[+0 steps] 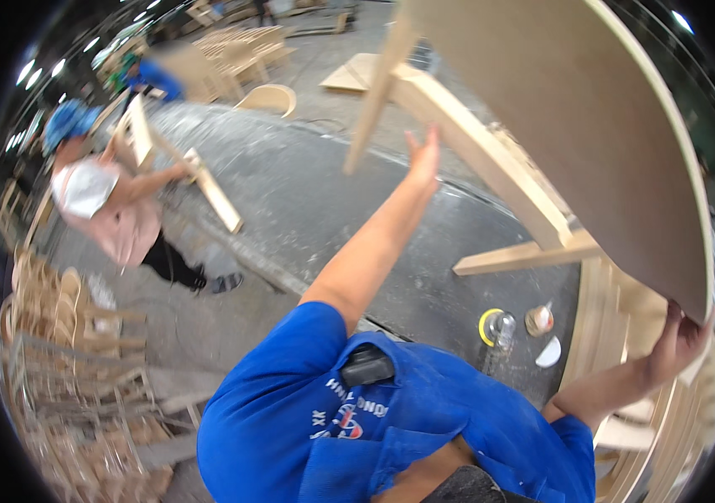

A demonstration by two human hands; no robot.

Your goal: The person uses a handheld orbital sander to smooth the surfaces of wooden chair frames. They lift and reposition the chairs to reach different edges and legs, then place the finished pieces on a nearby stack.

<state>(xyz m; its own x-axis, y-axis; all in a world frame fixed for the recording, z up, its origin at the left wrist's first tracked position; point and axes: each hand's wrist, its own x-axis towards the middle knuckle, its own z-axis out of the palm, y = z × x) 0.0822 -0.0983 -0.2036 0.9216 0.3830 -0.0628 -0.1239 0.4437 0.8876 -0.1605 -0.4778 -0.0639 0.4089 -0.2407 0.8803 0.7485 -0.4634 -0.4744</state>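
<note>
Here I see, left of the panel (567, 117), the beam (481, 158) slanting lengthwise beside the nearer left hand (424, 158), fingers spread; the right hand (678, 342) clasps the panel's lower end.

The table (290, 180) ran long and dark past me, its top smeared with pale dust. Near its right end a clear container (505, 330) with a yellow ring (486, 327) sat just beside a small round tub (539, 320), and a white half-round piece (548, 352) lay close by. I couldn't tell whether the pale wooden frame (491, 155) touched the tabletop. Beyond, a flat wooden panel (351, 74) lay on the grey floor (324, 50).
</note>
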